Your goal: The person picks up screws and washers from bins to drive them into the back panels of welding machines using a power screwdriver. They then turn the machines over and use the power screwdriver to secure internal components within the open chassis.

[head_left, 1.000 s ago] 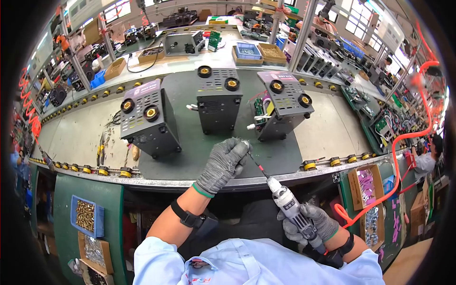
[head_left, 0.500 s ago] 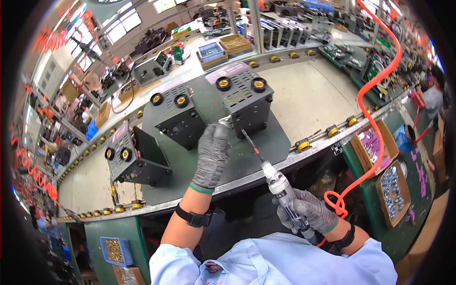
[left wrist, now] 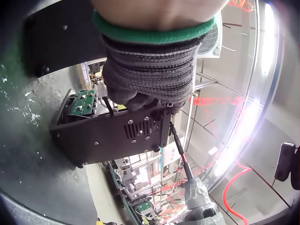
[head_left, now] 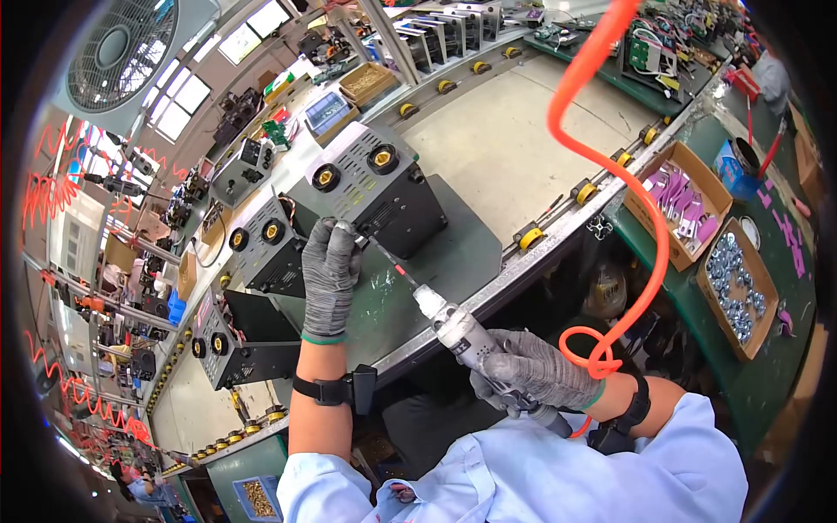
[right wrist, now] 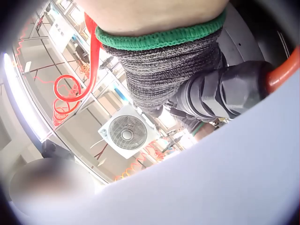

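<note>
Box | right hand holds drill | can't tell if my left hand holds anything | tip may slip if tilted

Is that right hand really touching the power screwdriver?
Touching: the head view shows the gloved right hand with its fingers curled round the power screwdriver.

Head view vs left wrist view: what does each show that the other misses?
Head only: the gold-centred round fittings on top of the dark cabinet, plus the purple parts and shiny metal parts off to the right.

Left wrist only: a green circuit board at that cabinet's open side.

Both: the gloved left hand at the cabinet's edge, the driver with its bit close by, and the fan.
</note>
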The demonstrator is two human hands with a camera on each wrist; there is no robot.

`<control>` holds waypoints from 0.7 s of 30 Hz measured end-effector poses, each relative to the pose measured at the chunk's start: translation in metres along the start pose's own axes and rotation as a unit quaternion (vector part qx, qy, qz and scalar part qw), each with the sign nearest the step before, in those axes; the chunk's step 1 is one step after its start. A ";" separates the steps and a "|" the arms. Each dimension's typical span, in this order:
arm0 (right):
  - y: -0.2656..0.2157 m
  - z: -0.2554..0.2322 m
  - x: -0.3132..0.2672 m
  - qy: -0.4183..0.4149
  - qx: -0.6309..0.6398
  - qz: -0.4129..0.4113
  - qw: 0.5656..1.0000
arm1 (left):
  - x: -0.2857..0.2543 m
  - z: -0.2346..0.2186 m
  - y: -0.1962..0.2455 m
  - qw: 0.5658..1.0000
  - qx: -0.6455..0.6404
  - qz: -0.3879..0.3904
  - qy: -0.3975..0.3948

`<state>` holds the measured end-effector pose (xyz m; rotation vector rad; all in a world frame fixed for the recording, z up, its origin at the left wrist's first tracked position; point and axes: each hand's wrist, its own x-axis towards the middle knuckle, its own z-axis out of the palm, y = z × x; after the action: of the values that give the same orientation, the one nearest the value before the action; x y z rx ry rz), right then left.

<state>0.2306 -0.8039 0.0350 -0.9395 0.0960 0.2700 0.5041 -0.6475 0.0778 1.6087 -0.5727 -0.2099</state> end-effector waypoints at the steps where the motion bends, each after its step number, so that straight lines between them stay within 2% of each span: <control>1: -0.003 0.001 0.000 0.000 -0.005 0.002 1.000 | 0.001 -0.002 0.000 1.000 -0.024 -0.005 -0.018; 4: -0.005 0.001 0.001 0.000 -0.017 -0.006 1.000 | 0.004 -0.005 0.000 0.997 -0.062 -0.013 -0.047; 6: -0.009 0.003 0.002 0.006 -0.025 -0.004 1.000 | 0.008 -0.007 -0.005 0.989 -0.132 -0.042 -0.058; 16: -0.011 0.008 0.009 0.030 -0.041 0.016 0.999 | 0.006 -0.006 -0.002 0.987 -0.143 -0.041 -0.058; 18: -0.011 0.008 0.007 0.008 0.004 0.032 0.999 | 0.006 -0.006 -0.002 0.987 -0.139 -0.036 -0.066; 21: -0.012 0.014 0.005 0.019 0.015 0.022 0.999 | 0.006 -0.005 -0.001 0.987 -0.143 -0.033 -0.066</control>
<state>0.2378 -0.7977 0.0515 -0.9138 0.1558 0.2899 0.5119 -0.6454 0.0784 1.3425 -0.5632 -0.4304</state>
